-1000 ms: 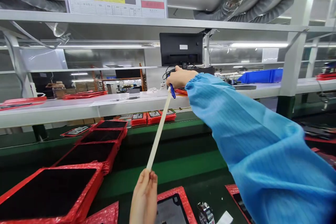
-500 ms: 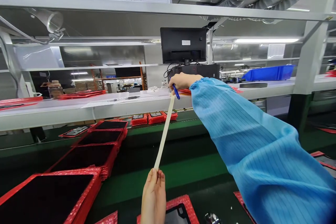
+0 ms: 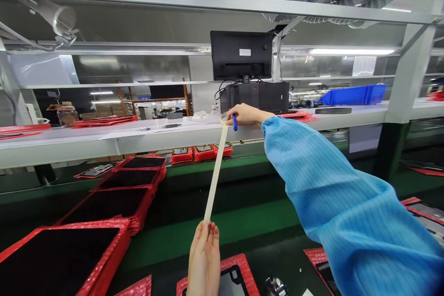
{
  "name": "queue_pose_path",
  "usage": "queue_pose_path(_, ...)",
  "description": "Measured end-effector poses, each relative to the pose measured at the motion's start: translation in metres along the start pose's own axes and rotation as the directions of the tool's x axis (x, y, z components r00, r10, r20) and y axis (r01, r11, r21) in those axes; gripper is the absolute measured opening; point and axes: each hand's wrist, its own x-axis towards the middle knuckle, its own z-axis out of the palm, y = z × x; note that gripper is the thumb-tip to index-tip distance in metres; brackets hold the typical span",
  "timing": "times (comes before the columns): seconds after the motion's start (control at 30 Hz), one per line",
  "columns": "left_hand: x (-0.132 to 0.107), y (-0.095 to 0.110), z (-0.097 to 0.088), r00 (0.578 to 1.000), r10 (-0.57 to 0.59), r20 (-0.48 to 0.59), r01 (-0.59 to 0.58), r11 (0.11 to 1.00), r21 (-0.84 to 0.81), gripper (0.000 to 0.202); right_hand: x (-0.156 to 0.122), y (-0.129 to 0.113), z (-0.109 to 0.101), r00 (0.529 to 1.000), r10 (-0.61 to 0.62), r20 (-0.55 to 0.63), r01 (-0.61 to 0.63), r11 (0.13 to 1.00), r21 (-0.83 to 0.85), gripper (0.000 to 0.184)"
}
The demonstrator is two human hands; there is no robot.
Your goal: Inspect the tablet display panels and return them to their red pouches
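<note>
Cream paper tape strip is stretched taut, pinched by left hand near the bench's front edge and right hand, which also grips a blue pen; overpulling could probably snap it.

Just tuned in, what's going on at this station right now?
A person in a blue sleeve holds a long pale strip of tape taut between both hands. The right hand, stretched out toward the white shelf, grips the far end along with a blue tool. The left hand pinches the near end. Red trays with black panels lie along the green conveyor below.
</note>
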Motion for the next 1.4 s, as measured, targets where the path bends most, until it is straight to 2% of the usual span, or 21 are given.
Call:
queue_pose_path(0.13, 0.002, -0.004, -0.002, 1.0, -0.021, 0.007, 0.021, 1.0, 0.014, 0.018, 0.003, -0.001, 0.0, 0.999, -0.009, -0.048, 0.013, 0.997, 0.076, 0.022)
queue_pose_path(0.27, 0.004, -0.005, -0.001, 1.0, -0.016, 0.009, 0.015, 1.0, 0.018, 0.02, 0.001, -0.004, -0.004, 0.997, -0.018, -0.073, 0.025, 0.996, 0.091, 0.018)
queue_pose_path(0.53, 0.006, -0.005, -0.002, 0.999, -0.041, 0.016, 0.04, 0.998, 0.038, 0.019, -0.001, -0.007, 0.001, 0.993, 0.057, -0.099, -0.048, 0.995, 0.088, 0.012)
queue_pose_path(0.8, 0.011, -0.013, -0.003, 0.998, -0.065, 0.022, 0.063, 0.994, 0.086, 0.018, 0.003, -0.009, 0.004, 0.996, 0.079, -0.048, -0.07, 0.983, 0.17, 0.007)
queue_pose_path(1.0, 0.018, -0.017, -0.006, 0.997, -0.049, 0.053, 0.042, 0.993, 0.114, 0.022, 0.017, -0.015, -0.003, 0.982, 0.152, 0.109, -0.166, 0.977, 0.134, 0.006)
queue_pose_path(1.07, 0.02, -0.021, -0.007, 0.996, -0.055, 0.067, 0.046, 0.99, 0.131, 0.022, 0.021, -0.017, -0.003, 0.972, 0.197, 0.125, -0.212, 0.969, 0.124, 0.008)
queue_pose_path(1.2, 0.028, -0.029, -0.007, 0.994, -0.063, 0.092, 0.047, 0.984, 0.172, 0.019, 0.018, -0.018, 0.009, 0.969, 0.245, 0.047, -0.249, 0.956, 0.153, 0.01)
queue_pose_path(1.3, 0.035, -0.034, -0.006, 0.992, -0.045, 0.12, 0.021, 0.981, 0.192, 0.015, 0.009, -0.015, 0.021, 0.968, 0.239, -0.081, -0.218, 0.953, 0.211, 0.015)
queue_pose_path(1.4, 0.038, -0.036, -0.005, 0.989, -0.007, 0.147, -0.024, 0.978, 0.209, 0.012, 0.003, -0.009, 0.028, 0.966, 0.211, -0.15, -0.165, 0.948, 0.272, 0.015)
